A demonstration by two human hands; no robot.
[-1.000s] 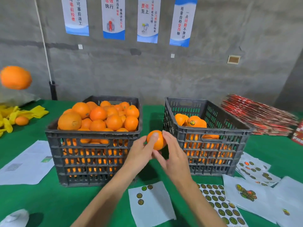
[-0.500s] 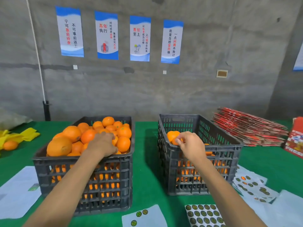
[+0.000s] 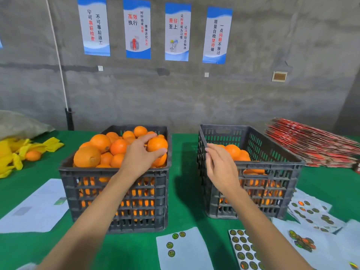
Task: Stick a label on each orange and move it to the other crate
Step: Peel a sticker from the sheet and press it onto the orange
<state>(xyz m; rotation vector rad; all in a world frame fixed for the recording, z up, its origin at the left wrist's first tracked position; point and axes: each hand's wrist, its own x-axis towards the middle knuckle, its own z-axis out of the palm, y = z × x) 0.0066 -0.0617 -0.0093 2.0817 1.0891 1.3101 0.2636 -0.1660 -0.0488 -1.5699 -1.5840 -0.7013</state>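
left hand [image 3: 139,156]: curling spread fingers and thumb around an orange [image 3: 157,144] at the near right of the full crate [image 3: 115,193]
orange: lying just right of the palm, round, no long axis or heading
right hand [image 3: 220,168]: hovering loosely open and holding nothing over the other crate [image 3: 251,193]
nearer hand: left

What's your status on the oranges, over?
Left hand grips round orange in full black plastic crate. Right hand empty, open. Nothing blocking.
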